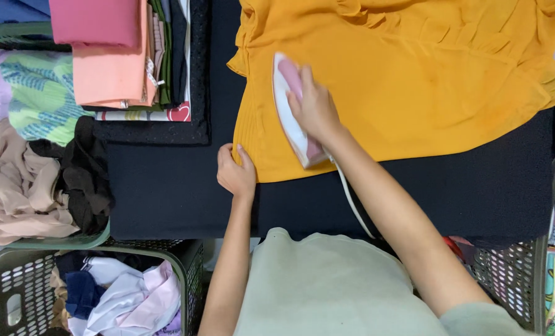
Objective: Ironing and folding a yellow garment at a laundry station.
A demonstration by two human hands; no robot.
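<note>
At the far left, a green basket (pixel 91 239) holds a heap of beige and dark clothes, with a patterned green and lilac cloth behind it, and below it a grey laundry basket (pixel 7 280) is filled with white, navy and pale pink pieces. Just right of these, on the upper left part of the table (pixel 165 186), which is covered in dark cloth, a stack of folded clothes (pixel 112 56) lies in pink, peach, green and black layers. Near the middle, the left hand (pixel 235 171) rests at the lower left corner of the mustard yellow blouse (pixel 426 81), its grip pressed together on the hem, thumb and fingers pinching the fabric flat against the table. Just to the right, the right hand (pixel 314 109) is wrapped around the pink handle of a white iron (pixel 290 121), its grip closed tightly on it; the iron sits tilted on the left portion of the blouse, and its white cord (pixel 352 202) trails down along the forearm. The blouse spreads across the upper right of the table, with gathered ruffles near the top edge. At the far right, another grey basket (pixel 507 280) stands beside colourful fabrics.
</note>
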